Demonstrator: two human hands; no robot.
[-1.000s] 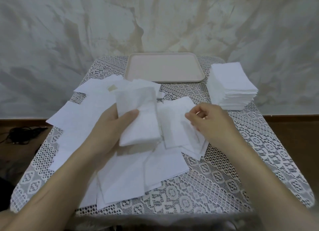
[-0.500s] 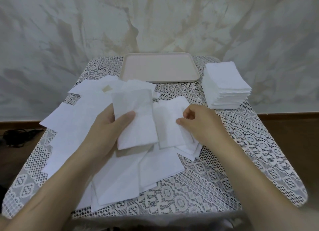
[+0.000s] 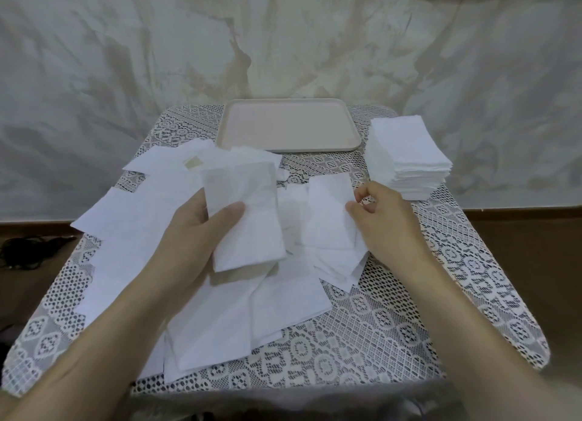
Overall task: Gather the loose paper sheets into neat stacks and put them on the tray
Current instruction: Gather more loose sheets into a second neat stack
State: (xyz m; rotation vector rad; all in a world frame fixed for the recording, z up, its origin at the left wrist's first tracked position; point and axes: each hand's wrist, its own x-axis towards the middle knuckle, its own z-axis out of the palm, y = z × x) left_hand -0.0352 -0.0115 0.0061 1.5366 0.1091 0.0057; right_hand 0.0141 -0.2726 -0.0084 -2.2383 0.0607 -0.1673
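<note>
Gathering step underway: left hand (image 3: 192,231) grips small stack (image 3: 245,213) mid-frame; right hand (image 3: 382,219) pinches single sheet (image 3: 329,213) edge. Loose sheets (image 3: 132,231) lower left; tray (image 3: 288,124) bare, top centre. Next: lay sheet onto stack, edges squared.

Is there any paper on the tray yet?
No, the tray holds no sheets; the neat stack sits on the table to its right.

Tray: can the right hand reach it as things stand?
Probably yes. The tray lies bare beyond the right hand, with nothing standing between; that hand pinches a loose sheet, though.
</note>
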